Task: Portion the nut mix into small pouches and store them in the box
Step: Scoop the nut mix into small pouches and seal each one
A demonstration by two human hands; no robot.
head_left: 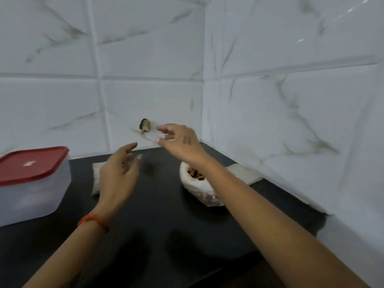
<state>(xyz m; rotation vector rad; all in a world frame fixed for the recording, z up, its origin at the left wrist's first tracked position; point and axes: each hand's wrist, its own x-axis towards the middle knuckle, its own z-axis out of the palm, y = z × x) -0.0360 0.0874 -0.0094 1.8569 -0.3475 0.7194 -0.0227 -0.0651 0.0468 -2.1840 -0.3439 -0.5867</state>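
At far left on the dark counter stands the box, its red lid on. My left hand hovers with fingers relaxed, holding nothing, above a stack of small pouches. My right hand is raised, fingers spread, seemingly empty, though blur hides the fingertips. Below its wrist sits the open bag of nut mix. I judge it soft, crinkly and liable to spill, so best held by its rolled rim.

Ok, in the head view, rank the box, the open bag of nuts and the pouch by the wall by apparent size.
1. Box, largest, though nearer the camera.
2. Bag of nuts.
3. Pouch by the wall, smallest, but partly hidden by the right arm, so unsure.
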